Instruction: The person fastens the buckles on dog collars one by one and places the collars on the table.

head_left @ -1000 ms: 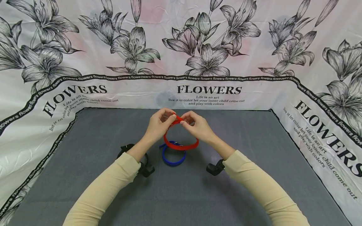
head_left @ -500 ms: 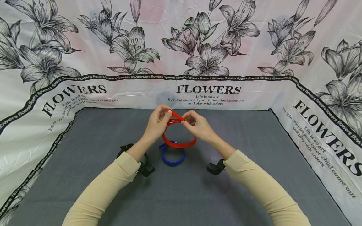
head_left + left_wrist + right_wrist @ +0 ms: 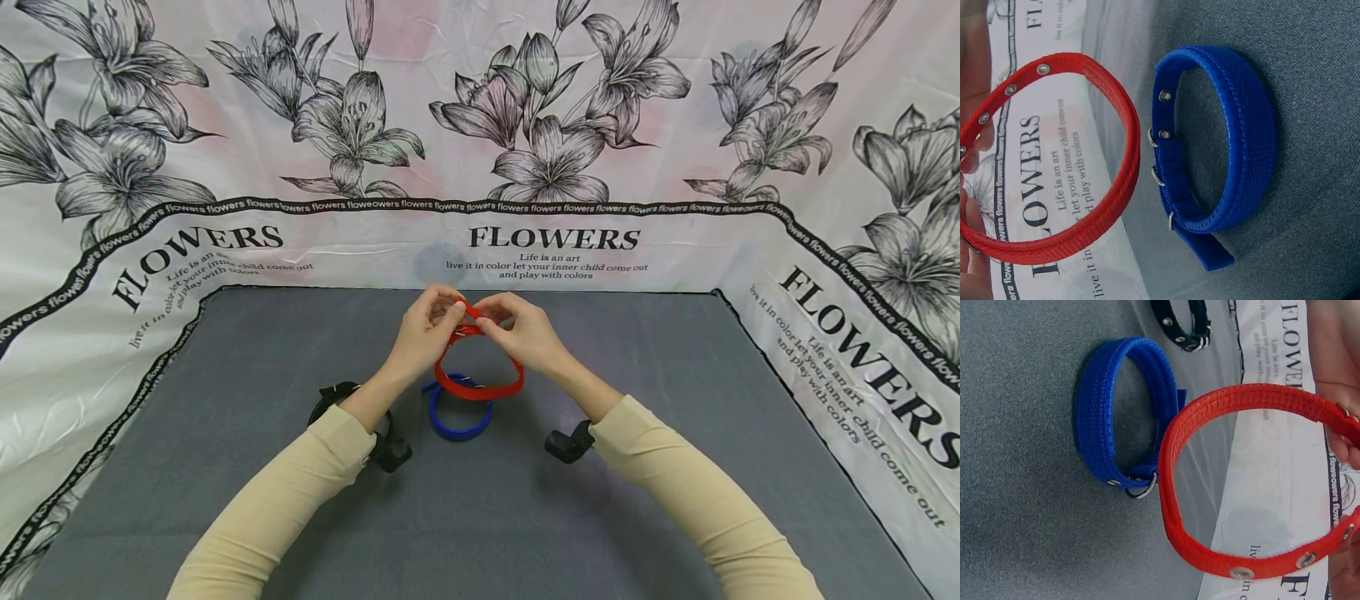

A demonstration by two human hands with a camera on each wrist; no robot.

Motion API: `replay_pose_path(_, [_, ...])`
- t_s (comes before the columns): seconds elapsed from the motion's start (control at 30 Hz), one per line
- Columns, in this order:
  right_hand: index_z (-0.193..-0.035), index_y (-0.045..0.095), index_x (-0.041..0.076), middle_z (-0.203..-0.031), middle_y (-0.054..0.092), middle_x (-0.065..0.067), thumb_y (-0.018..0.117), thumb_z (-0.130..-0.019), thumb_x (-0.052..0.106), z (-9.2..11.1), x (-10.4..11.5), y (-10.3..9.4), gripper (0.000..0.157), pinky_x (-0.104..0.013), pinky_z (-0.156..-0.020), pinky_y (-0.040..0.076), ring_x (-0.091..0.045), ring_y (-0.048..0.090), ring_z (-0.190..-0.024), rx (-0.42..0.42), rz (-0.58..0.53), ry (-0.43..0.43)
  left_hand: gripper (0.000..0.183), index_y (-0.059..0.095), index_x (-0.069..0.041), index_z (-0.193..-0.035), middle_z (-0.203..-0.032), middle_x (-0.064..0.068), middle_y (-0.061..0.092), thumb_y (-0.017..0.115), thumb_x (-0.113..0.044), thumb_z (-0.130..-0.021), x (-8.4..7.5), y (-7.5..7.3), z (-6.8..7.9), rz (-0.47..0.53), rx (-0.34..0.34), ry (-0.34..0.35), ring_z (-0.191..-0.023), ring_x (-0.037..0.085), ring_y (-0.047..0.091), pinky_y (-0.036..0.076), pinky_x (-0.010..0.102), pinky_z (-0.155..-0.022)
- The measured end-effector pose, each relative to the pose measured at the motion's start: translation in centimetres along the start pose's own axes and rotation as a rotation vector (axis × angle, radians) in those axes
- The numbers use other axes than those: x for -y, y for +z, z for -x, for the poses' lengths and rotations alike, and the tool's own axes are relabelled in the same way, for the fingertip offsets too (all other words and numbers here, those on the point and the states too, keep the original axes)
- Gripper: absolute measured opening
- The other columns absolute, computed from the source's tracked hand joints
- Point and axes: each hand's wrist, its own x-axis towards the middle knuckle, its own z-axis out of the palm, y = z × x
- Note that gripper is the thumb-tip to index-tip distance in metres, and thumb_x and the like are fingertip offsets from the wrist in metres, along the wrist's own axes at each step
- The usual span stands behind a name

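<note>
Both hands hold a red pet collar (image 3: pixel 480 391) above the far middle of the table, its loop hanging below them. My left hand (image 3: pixel 420 335) pinches the strap end between thumb and fingers. My right hand (image 3: pixel 530 335) pinches the band close beside it. Metal eyelets line the red strap (image 3: pixel 1011 90) in the left wrist view; fingers partly hide the buckle. On the table beneath lies a blue collar (image 3: pixel 459 434), fastened into a ring. Its strap tail (image 3: pixel 1209 250) sticks out past the metal rings.
A black collar (image 3: pixel 1164 314) lies left of the blue one, partly behind the left forearm in the head view. Black wrist devices (image 3: pixel 568 444) sit under both sleeves. A flower-printed cloth (image 3: pixel 555 250) borders the grey table (image 3: pixel 480 517) at the back and sides.
Half a second ago the left hand drew the red strap end up and left, away from the right hand. Now it is back closer to the right hand. The blue collar stays put.
</note>
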Motion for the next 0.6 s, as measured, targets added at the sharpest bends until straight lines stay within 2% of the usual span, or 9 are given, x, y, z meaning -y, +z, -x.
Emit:
replay_pose_path(0.13, [-0.107,0.062,0.011,-0.097,0.063,-0.002,0.062,-0.089,0.018,0.0,0.0,0.0,0.019,-0.029,-0.073,0.051,-0.013,0.060,-0.084,0.008,0.004,-0.009,0.021,0.054,-0.011,-0.105,-0.092,0.009,0.060,0.054,-0.028,-0.094,0.0,0.0,0.1,0.012,0.000,0.004,-0.077,0.018,0.064,0.052,0.030,-0.068])
replay_pose_path(0.33, [-0.107,0.060,0.013,-0.092,0.062,-0.001,0.059,-0.091,0.018,0.0,0.1,-0.2,0.018,-0.029,-0.074,0.051,-0.013,0.059,-0.083,-0.002,-0.026,0.017,0.025,0.052,-0.008,-0.114,-0.105,0.012,0.058,0.057,-0.019,-0.092,0.4,-0.3,0.2,0.046,0.051,-0.088,-0.086,0.025,0.065,0.052,0.034,-0.074])
replay_pose_path(0.47, [-0.108,0.059,0.011,-0.094,0.063,-0.005,0.058,-0.091,0.017,-0.1,0.1,-0.3,0.018,-0.031,-0.074,0.051,-0.018,0.060,-0.085,-0.016,-0.061,0.033,0.030,0.055,-0.010,-0.115,-0.104,0.009,0.061,0.062,-0.023,-0.089,1.0,-0.5,0.5,-0.024,0.096,-0.125,-0.089,0.021,0.063,0.051,0.032,-0.073])
replay_pose_path(0.6, [-0.109,0.059,0.010,-0.098,0.063,-0.008,0.058,-0.092,0.017,-0.2,0.3,-0.3,0.019,-0.034,-0.076,0.050,-0.021,0.060,-0.088,-0.008,-0.102,0.065,0.030,0.061,-0.014,-0.110,-0.097,0.003,0.065,0.067,-0.030,-0.085,1.5,-0.6,0.7,-0.082,0.099,-0.145,-0.085,0.017,0.060,0.050,0.029,-0.070])
